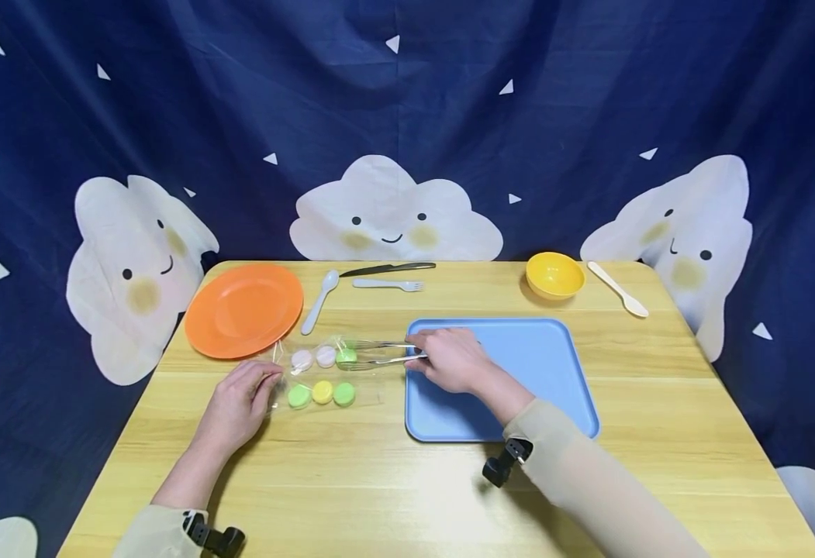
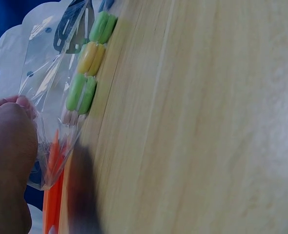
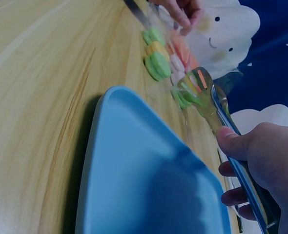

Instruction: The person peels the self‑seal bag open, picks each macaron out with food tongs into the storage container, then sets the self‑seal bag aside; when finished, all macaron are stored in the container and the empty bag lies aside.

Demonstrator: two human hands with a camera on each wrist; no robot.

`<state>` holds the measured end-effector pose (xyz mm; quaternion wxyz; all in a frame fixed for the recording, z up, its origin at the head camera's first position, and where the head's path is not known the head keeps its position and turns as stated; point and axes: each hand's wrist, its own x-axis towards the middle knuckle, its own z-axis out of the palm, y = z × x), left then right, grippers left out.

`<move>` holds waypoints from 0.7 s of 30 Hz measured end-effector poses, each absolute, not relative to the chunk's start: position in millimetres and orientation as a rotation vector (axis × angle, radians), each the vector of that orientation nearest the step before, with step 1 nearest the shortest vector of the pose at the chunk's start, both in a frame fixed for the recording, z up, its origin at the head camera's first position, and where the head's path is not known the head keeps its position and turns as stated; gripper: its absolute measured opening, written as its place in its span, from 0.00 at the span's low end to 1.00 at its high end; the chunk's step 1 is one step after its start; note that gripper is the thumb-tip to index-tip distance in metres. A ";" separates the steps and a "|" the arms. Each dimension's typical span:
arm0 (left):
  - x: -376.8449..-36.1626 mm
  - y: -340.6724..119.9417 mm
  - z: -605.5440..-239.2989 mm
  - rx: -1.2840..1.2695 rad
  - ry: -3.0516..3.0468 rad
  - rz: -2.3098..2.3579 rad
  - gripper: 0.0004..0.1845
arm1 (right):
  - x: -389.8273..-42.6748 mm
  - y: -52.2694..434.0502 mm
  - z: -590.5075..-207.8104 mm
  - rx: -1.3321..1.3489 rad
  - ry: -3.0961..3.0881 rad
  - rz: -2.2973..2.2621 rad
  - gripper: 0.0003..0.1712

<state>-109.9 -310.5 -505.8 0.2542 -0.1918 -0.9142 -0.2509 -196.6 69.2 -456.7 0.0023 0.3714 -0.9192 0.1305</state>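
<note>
A clear plastic bag (image 1: 374, 399) lies on the table with macarons in two rows. Its far row has two pale pink macarons (image 1: 302, 360) and a green macaron (image 1: 346, 356); its near row is green, yellow macaron (image 1: 322, 392), green. My left hand (image 1: 236, 403) pinches the bag's left edge between thumb and fingers, lifting the film in the left wrist view. With my right hand (image 1: 452, 359), over the blue tray (image 1: 519, 387), I hold metal tongs (image 1: 395, 359). Their spread tips lie about the far-row green macaron; whether they touch it I cannot tell.
An orange plate (image 1: 243, 310) stands behind the bag at left. Along the back lie a pale spoon (image 1: 319, 302), a dark knife (image 1: 388, 269) and a pale fork (image 1: 386, 284). A yellow bowl (image 1: 555, 276) and a cream-coloured knife (image 1: 618, 290) are at back right.
</note>
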 end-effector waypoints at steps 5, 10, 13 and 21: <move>-110.9 -310.0 -505.5 -0.538 -2.476 -0.681 0.10 | -199.8 64.4 -458.9 1.152 -2.912 0.376 0.22; -111.5 -309.5 -505.8 -0.535 -2.478 -0.677 0.10 | -202.5 60.5 -462.7 1.152 -2.925 0.322 0.19; -111.8 -309.5 -506.4 -0.531 -2.479 -0.679 0.10 | -203.1 59.8 -464.6 1.157 -2.909 0.304 0.15; -111.8 -309.4 -508.5 -0.526 -2.482 -0.676 0.10 | -201.8 63.7 -465.7 1.176 -2.885 0.335 0.17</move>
